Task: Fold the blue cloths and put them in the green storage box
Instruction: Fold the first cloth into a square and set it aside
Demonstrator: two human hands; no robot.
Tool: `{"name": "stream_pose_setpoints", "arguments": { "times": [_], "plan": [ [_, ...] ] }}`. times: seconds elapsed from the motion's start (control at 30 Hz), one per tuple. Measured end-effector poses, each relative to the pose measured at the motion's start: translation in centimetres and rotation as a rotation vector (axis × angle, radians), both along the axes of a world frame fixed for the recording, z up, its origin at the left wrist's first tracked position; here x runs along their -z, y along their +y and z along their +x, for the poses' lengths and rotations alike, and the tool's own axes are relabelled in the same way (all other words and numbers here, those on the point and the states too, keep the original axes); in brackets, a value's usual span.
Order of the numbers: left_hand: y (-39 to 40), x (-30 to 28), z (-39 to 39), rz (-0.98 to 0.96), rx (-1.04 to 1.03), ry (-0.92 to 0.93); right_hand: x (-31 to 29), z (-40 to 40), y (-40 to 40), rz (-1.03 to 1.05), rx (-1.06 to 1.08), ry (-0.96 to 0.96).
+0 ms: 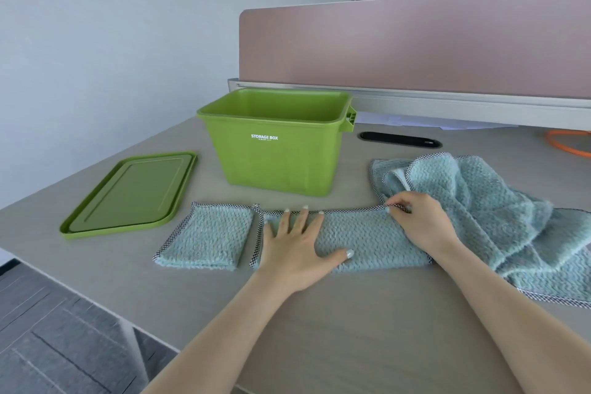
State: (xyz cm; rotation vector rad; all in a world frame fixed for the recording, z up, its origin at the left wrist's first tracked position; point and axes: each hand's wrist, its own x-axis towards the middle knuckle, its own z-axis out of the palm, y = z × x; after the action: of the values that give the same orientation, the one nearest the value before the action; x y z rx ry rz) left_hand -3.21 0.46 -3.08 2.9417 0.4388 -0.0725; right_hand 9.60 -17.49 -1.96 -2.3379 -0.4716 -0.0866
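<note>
On a beige desk (367, 323) by a white wall and pink divider (415, 48), our left hand (295, 243) presses flat on the half-folded blue cloth (377, 240); our right hand (419, 221) pinches its far hem. The green storage box (278, 157) stands open just behind.

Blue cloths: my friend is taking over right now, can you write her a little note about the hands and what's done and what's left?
Left hand: flat, pressing the half-folded cloth in front of the box.
Right hand: fingers pinch that cloth's far checked edge.
Folded cloth: done, lying on the table, left of the one in hand, not yet boxed.
Cloth pile: unfolded, at the right.
Green storage box: open, nothing showing inside; its lid lies to the left.
Left: finish this fold, fold the pile, put every cloth in the box.
</note>
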Motion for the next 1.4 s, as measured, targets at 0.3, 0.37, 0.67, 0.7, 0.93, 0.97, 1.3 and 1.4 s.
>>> {"name": "stream_pose_setpoints", "arguments": {
  "times": [0.3, 0.37, 0.67, 0.7, 0.93, 0.97, 1.3, 1.4],
  "plan": [
    [-0.1, -0.3, -0.5, -0.013, -0.063, 0.020, -3.9, -0.3, -2.6, -0.215, -0.394, 0.400],
    [-0.2, -0.3, -0.4, -0.018, -0.066, 0.021, -4.6, -0.7, -3.4, -0.195, -0.475, 0.481],
    [0.0, -0.4, -1.0, -0.038, -0.043, -0.125, -4.7, -1.1, -2.5, -0.138, -0.388, 0.434],
    [0.3, -0.5, -1.2, -0.044, -0.042, -0.227, -4.9, -1.1, -2.4, -0.148, -0.385, 0.413],
    [1.9, -0.7, -3.6, -0.002, -0.065, -0.380, -6.7, -2.0, -1.9, -0.249, -0.324, 0.272],
    [2.0, -0.7, -3.8, 0.006, -0.063, -0.388, -7.0, -2.4, -1.6, -0.253, -0.329, 0.237],
    [2.7, -0.1, -5.7, 0.010, -0.123, -0.212, -8.4, -6.9, 5.9, -0.343, -0.435, 0.066],
    [2.6, 0.0, -5.7, 0.004, -0.189, -0.195, -7.2, -8.0, 9.2, -0.412, -0.461, 0.094]
  ]
}}
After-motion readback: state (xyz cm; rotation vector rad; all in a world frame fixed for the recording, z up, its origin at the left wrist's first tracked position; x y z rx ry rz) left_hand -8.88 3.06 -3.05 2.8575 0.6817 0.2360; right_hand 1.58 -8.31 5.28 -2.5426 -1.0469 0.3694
